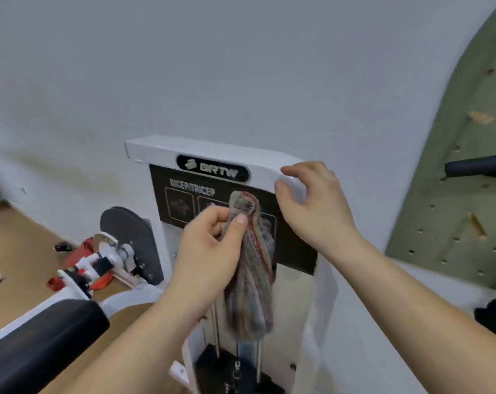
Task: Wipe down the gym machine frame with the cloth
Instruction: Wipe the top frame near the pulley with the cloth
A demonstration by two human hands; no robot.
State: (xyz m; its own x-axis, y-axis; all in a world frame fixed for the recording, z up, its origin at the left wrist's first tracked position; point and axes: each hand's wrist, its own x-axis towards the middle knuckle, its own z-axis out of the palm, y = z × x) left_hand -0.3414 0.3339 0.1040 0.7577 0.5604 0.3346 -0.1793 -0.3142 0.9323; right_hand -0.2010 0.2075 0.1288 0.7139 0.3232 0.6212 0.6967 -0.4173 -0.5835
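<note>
The left hand [210, 251] is curled, pinching the cloth [252, 280] near its top between thumb and fingers. The cloth is a bunched, striped weave in grey, cream and red, and it hangs down in front of the gym machine frame [161, 147], over the black instruction panel [181, 200]. The right hand [315, 206] grips the frame's rounded upper right corner, fingers hooked over the top edge and thumb on the front face.

The frame is smooth, glossy white metal with a black oval logo badge [212, 167]. Below the cloth, thin steel guide rods [216, 322] run down to a black weight stack [210, 362]. To the left are a dark round cam plate [127, 231] and a black padded rest [42, 331] above a wooden floor [13, 243]. Behind is a plain pale wall [212, 66], and on the right a green pegboard [468, 166].
</note>
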